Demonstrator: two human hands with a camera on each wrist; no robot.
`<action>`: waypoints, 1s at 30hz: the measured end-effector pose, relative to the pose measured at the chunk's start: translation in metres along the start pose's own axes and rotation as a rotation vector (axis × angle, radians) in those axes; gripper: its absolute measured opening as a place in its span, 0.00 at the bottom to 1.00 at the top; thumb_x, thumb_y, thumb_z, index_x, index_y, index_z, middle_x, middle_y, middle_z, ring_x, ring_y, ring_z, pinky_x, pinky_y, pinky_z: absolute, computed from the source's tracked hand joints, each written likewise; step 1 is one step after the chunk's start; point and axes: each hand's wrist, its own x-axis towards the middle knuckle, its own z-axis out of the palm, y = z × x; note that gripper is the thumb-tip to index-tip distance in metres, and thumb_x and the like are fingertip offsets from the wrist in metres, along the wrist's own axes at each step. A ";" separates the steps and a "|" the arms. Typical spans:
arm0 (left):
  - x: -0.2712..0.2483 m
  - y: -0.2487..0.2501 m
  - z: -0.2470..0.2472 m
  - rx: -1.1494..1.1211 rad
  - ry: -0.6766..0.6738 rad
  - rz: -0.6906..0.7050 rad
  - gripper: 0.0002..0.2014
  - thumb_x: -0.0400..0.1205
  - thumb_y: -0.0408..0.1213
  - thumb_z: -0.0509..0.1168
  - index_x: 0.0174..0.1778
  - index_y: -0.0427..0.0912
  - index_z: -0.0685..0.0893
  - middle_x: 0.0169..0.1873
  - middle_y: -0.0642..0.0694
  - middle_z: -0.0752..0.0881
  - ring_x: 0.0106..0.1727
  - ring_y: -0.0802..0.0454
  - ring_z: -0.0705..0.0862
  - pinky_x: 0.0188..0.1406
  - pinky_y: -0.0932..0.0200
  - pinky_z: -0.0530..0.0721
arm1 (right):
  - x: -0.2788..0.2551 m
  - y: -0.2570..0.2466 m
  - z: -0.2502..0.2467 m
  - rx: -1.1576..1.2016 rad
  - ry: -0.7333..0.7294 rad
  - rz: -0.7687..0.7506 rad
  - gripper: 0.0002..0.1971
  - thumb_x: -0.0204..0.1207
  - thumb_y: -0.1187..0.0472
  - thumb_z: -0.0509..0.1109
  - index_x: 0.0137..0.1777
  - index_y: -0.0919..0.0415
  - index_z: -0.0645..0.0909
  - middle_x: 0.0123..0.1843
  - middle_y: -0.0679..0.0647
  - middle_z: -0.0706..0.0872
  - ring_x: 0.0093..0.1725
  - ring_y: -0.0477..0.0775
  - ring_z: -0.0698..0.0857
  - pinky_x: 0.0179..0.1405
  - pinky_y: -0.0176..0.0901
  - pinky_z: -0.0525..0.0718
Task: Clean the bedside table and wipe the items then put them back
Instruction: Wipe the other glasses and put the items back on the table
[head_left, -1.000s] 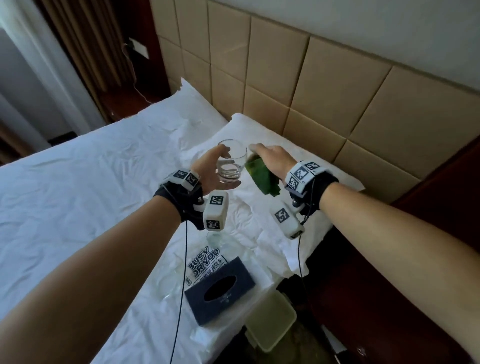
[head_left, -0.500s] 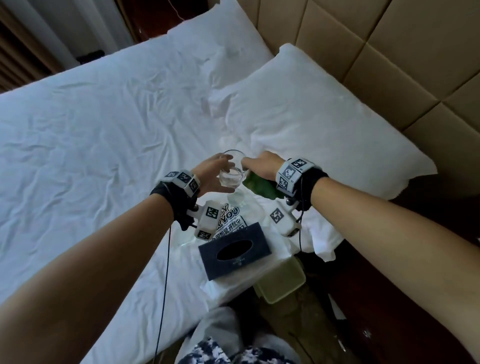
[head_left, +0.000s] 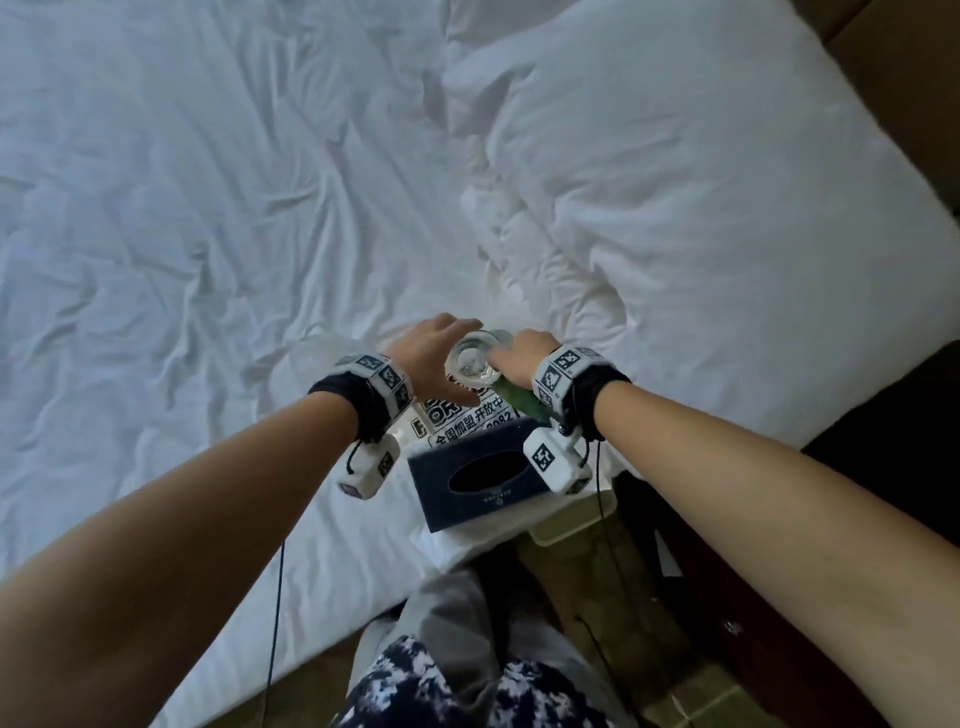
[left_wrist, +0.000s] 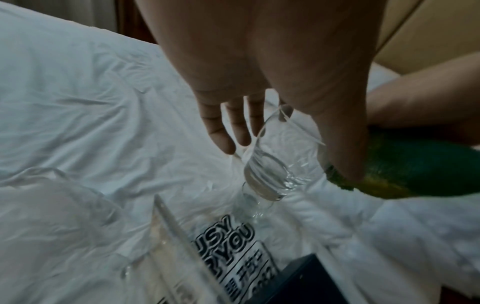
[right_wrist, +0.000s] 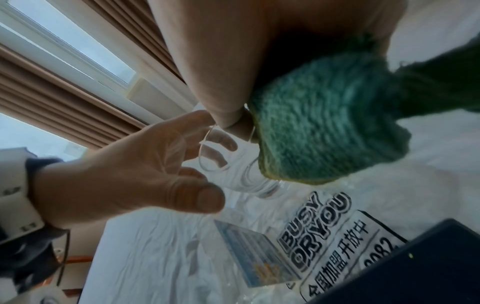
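Note:
A clear drinking glass (head_left: 472, 361) hangs tilted just above the white bed sheet (head_left: 208, 208). My right hand (head_left: 519, 356) holds a bunched green cloth (head_left: 522, 402) in its palm and pinches the glass rim (right_wrist: 231, 125) between thumb and finger. The cloth (right_wrist: 324, 127) lies against the glass's side. My left hand (head_left: 434, 358) is beside the glass on the left. Its fingers (right_wrist: 218, 142) are spread and show through the glass (right_wrist: 233, 164), and its thumb (right_wrist: 205, 197) stands off the base. In the left wrist view the glass (left_wrist: 275, 164) lies between the straight fingers (left_wrist: 228, 127) and the thumb.
On the bed under my hands lie a clear acrylic sign printed BUSY FOR YOU (head_left: 467, 415), a smaller clear card stand (right_wrist: 257, 259) and a dark blue tissue box (head_left: 478, 475). A white pillow (head_left: 727, 208) is on the right, a pale green bin (head_left: 566, 525) is on the floor, and dark wood furniture (head_left: 883, 467) is at the far right.
Both hands have come down with the glass from chest height to just over the sheet. The left hand, which gripped the glass, has spread its fingers. The head view has tipped down.

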 end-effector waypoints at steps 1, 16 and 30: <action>0.004 -0.007 0.007 0.063 -0.014 0.020 0.49 0.65 0.55 0.81 0.80 0.49 0.66 0.68 0.44 0.75 0.64 0.46 0.77 0.63 0.50 0.79 | 0.007 0.001 0.006 -0.004 -0.007 0.001 0.14 0.85 0.47 0.59 0.51 0.58 0.75 0.52 0.61 0.83 0.50 0.63 0.84 0.47 0.46 0.79; 0.058 -0.054 0.061 0.255 -0.254 -0.035 0.36 0.71 0.45 0.78 0.73 0.48 0.71 0.60 0.42 0.76 0.52 0.41 0.84 0.51 0.46 0.87 | 0.107 0.009 0.089 0.036 -0.155 0.116 0.23 0.84 0.45 0.59 0.55 0.67 0.82 0.52 0.63 0.87 0.46 0.60 0.85 0.46 0.49 0.84; 0.086 -0.064 0.072 0.258 -0.289 -0.129 0.25 0.80 0.49 0.68 0.71 0.43 0.74 0.58 0.43 0.81 0.55 0.42 0.83 0.50 0.51 0.84 | 0.119 0.032 0.095 -0.009 -0.173 0.105 0.16 0.80 0.49 0.62 0.42 0.62 0.80 0.37 0.57 0.81 0.41 0.58 0.83 0.32 0.40 0.74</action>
